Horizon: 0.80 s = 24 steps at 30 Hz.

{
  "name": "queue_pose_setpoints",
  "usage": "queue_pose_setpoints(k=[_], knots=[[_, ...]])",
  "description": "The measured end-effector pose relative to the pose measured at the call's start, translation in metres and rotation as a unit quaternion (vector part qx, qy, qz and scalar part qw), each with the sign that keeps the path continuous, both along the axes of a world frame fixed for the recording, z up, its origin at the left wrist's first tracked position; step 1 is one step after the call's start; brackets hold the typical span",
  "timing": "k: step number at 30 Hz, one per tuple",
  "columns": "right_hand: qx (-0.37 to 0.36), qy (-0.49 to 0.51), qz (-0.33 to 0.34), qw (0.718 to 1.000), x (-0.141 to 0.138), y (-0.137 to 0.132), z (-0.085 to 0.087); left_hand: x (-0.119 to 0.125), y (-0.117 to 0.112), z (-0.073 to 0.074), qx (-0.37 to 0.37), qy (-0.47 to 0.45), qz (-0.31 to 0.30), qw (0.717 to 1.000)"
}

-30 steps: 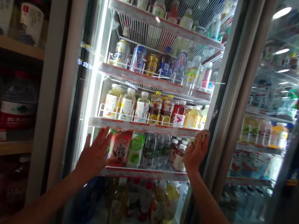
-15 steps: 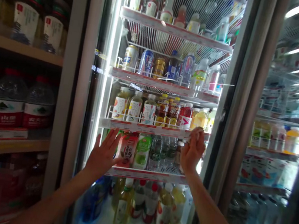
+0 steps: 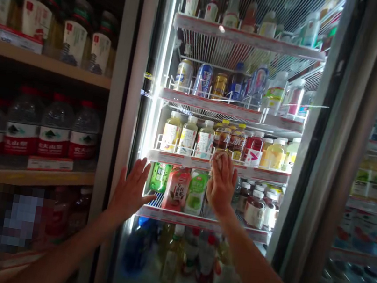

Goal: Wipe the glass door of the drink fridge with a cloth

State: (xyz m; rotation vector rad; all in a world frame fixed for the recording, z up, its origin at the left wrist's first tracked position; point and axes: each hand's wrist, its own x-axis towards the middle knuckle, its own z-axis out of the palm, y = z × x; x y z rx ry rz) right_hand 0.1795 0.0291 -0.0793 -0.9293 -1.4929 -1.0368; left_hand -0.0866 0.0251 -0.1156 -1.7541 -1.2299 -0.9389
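My left hand lies flat with its fingers spread on the glass door of a lit drinks fridge, near the door's left frame. My right hand presses on the same glass mid-door, its fingers bunched together and nothing visible in them. Behind the glass, a pink juice bottle and a green-labelled bottle stand close to my left hand. A row of juice bottles stands on the shelf above. The glass separates both hands from the drinks.
Wooden shelves at left hold large jars and red-capped water bottles. A pixelated patch covers the lower left shelf. A second glass fridge door stands at right, with more drinks behind it.
The view has swung left, so the fridge sits further right. My right hand has slid left from the door's right edge to mid-door. My left hand has moved slightly left.
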Motion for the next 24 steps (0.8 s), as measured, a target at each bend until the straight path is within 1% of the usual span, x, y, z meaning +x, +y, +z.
queue_pose_setpoints(k=[1,2,4,6,7,8,9,10,11,12,13,14,15,16,17,18,20,21,22,23,24], knots=[[-0.004,0.005,0.001,1.000,-0.006,0.001,0.000,-0.002,0.001,0.000,-0.004,0.002,0.005,1.000],[-0.013,-0.017,0.004,1.000,-0.015,0.002,-0.005,-0.003,0.001,0.000,-0.007,0.006,0.010,1.000],[-0.040,-0.115,0.015,0.992,-0.038,-0.001,-0.026,-0.005,0.001,0.000,-0.010,0.021,0.019,1.000],[-0.058,-0.225,0.021,0.972,-0.056,-0.005,-0.049,-0.013,-0.001,-0.001,-0.016,0.039,0.023,0.999],[-0.059,-0.272,0.025,0.960,-0.061,-0.007,-0.056,-0.018,-0.003,-0.001,-0.019,0.046,0.023,0.998],[-0.056,-0.313,0.030,0.948,-0.064,-0.008,-0.058,-0.025,-0.005,-0.001,-0.022,0.050,0.026,0.998],[-0.052,-0.345,0.036,0.936,-0.063,-0.008,-0.053,-0.033,-0.006,-0.001,-0.023,0.050,0.029,0.998],[-0.049,-0.361,0.040,0.931,-0.062,-0.007,-0.043,-0.040,-0.008,-0.001,-0.022,0.049,0.032,0.998],[-0.048,-0.351,0.040,0.934,-0.059,-0.005,-0.029,-0.046,-0.009,-0.001,-0.021,0.045,0.036,0.998],[-0.048,-0.315,0.034,0.947,-0.058,-0.003,-0.012,-0.051,-0.010,0.000,-0.020,0.041,0.040,0.998],[-0.051,-0.258,0.022,0.965,-0.058,-0.001,0.003,-0.054,-0.012,0.001,-0.019,0.038,0.043,0.998],[-0.055,-0.194,0.009,0.979,-0.060,0.001,0.015,-0.056,-0.013,0.003,-0.017,0.034,0.046,0.998],[-0.059,-0.147,0.001,0.987,-0.063,0.003,0.022,-0.057,-0.014,0.005,-0.016,0.032,0.049,0.998],[-0.062,-0.131,0.001,0.989,-0.068,0.004,0.023,-0.057,-0.015,0.008,-0.016,0.031,0.052,0.998],[-0.063,-0.155,0.013,0.986,-0.073,0.004,0.017,-0.056,-0.016,0.010,-0.017,0.031,0.054,0.998],[-0.063,-0.209,0.034,0.975,-0.078,0.003,0.009,-0.057,-0.017,0.013,-0.018,0.030,0.056,0.998],[-0.067,-0.340,0.079,0.935,-0.084,0.001,-0.008,-0.059,-0.020,0.019,-0.020,0.025,0.060,0.998],[-0.068,-0.389,0.093,0.914,-0.085,0.001,-0.010,-0.061,-0.021,0.022,-0.019,0.023,0.062,0.998],[-0.072,-0.411,0.097,0.904,-0.085,0.001,-0.006,-0.063,-0.021,0.025,-0.016,0.021,0.065,0.998],[-0.075,-0.403,0.089,0.908,-0.084,0.002,0.005,-0.066,-0.022,0.028,-0.012,0.020,0.067,0.997],[-0.076,-0.364,0.073,0.926,-0.082,0.004,0.022,-0.068,-0.021,0.031,-0.007,0.018,0.070,0.997]])
